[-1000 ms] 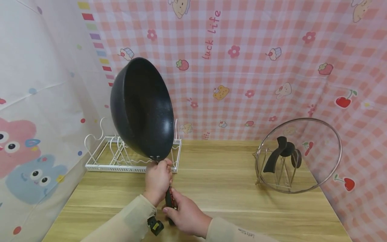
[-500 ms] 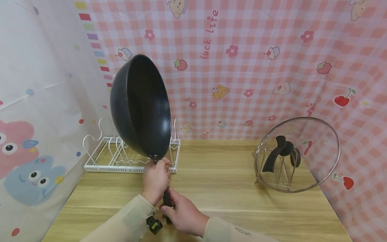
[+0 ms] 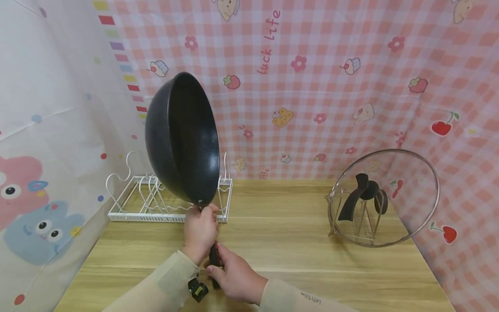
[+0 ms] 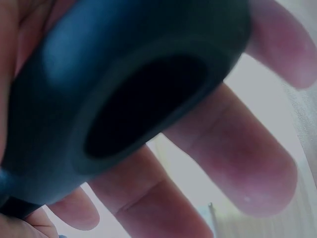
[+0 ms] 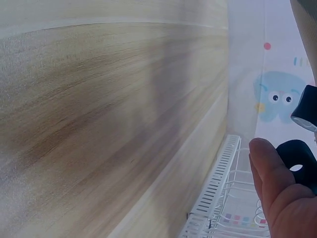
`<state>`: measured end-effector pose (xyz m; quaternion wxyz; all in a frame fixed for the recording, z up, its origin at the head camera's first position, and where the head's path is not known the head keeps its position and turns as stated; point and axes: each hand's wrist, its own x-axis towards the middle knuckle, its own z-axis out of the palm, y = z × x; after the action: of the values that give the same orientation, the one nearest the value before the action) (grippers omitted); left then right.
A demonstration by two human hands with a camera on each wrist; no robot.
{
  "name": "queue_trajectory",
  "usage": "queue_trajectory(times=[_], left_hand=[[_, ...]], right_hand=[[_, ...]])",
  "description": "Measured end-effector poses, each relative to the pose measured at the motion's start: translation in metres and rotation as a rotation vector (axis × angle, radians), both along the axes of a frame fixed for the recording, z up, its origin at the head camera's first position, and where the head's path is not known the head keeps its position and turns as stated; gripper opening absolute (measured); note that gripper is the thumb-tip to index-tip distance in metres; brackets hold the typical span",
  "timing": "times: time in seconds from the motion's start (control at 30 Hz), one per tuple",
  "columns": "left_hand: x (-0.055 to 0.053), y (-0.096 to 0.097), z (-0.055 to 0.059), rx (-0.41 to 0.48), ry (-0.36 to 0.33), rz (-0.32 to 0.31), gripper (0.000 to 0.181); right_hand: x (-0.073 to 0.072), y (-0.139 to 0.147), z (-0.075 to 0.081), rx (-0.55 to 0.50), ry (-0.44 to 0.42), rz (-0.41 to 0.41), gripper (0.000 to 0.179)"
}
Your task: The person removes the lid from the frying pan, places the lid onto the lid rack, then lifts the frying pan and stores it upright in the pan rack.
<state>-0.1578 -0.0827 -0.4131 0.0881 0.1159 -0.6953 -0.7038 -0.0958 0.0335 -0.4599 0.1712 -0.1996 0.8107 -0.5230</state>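
A deep black wok (image 3: pixel 195 143) is held up on its side in the head view, its hollow turned to the right. My left hand (image 3: pixel 200 232) grips the handle (image 3: pixel 213 255) just below the bowl. Lower down, my right hand (image 3: pixel 238 275) holds the same handle near its end, thumb across it. The left wrist view has the dark handle (image 4: pixel 54 114) close up, with a long hole and fingers (image 4: pixel 242 158) beneath it. In the right wrist view, fingers (image 5: pixel 272 173) lie beside the handle's holed end. Behind the bowl stands a white wire rack (image 3: pixel 148 216), partly hidden.
To the right, a glass lid (image 3: pixel 413 199) with a metal rim and black knob leans upright on a small wire stand (image 3: pixel 366 236). Patterned cloth (image 3: pixel 312 95) hangs behind and at both sides of the wooden table (image 3: pixel 288 242).
The wok has turned slightly, so less of its hollow faces the camera. Both hands keep their hold and shift a little left in the head view, as the background does too.
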Motion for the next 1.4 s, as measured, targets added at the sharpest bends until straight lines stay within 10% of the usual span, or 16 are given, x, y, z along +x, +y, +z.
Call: queue_trajectory(times=[1.4], left_hand=[[-0.007, -0.006, -0.023, -0.211, 0.012, 0.035, 0.026]], right_hand=[[-0.008, -0.003, -0.007, 0.032, 0.0, 0.022, 0.058]])
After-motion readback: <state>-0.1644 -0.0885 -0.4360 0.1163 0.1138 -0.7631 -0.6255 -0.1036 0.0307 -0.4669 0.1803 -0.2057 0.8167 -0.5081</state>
